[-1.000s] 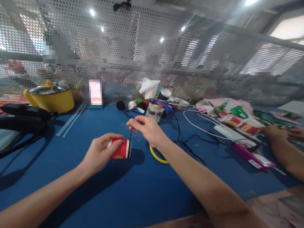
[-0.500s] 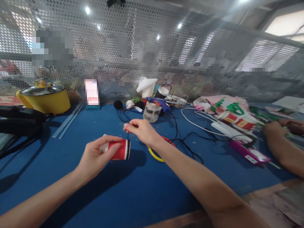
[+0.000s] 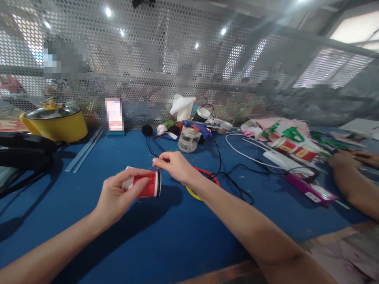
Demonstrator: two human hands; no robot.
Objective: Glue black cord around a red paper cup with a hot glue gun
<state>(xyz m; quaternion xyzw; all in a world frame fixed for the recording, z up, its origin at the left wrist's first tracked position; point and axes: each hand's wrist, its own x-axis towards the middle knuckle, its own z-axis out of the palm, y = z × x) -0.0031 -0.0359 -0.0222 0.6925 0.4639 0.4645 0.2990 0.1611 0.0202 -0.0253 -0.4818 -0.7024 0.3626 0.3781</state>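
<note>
My left hand [image 3: 118,193] grips a small red and white paper cup [image 3: 146,184] lying on its side above the blue table [image 3: 166,236], its rim facing right. My right hand [image 3: 174,165] is pinched on a thin black string [image 3: 150,146] just above the cup's rim. The string runs back over the table to a black pom-pom [image 3: 147,129] near the mesh wall. Yellow and red rings [image 3: 204,175] lie on the table behind my right wrist.
A yellow pot [image 3: 56,122] stands back left, black gear [image 3: 23,152] at the left edge. A clear jar [image 3: 188,139], blue glue gun [image 3: 197,127], cables [image 3: 237,185], red cups [image 3: 296,150] and a purple tool [image 3: 310,189] clutter the back and right. Another person's hands [image 3: 349,165] work far right.
My right hand has come down and left with the string, from well above the cup to just over its rim. The left hand tilted the cup slightly.
</note>
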